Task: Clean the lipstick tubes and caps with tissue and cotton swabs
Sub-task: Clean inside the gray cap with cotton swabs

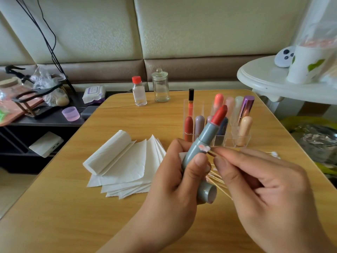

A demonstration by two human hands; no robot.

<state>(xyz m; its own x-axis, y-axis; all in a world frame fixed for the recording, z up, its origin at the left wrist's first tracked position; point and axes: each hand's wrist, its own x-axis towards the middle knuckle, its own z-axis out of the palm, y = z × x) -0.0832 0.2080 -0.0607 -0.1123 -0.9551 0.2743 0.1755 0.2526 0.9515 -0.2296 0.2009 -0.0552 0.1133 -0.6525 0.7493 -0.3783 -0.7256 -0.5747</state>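
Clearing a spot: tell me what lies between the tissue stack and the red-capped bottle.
Head view: only bare wooden tabletop between the tissue stack and the red-capped bottle.

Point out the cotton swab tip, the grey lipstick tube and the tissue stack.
cotton swab tip (204, 148), head view, on the pink-stained cotton.
grey lipstick tube (207, 134), head view, on its upper barrel.
tissue stack (127, 165), head view, on the top sheet.

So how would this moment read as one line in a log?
step: swabbing tube | left hand: grips grey lipstick tube, red bullet extended | right hand: pinches cotton swab on tube | tissues: unused
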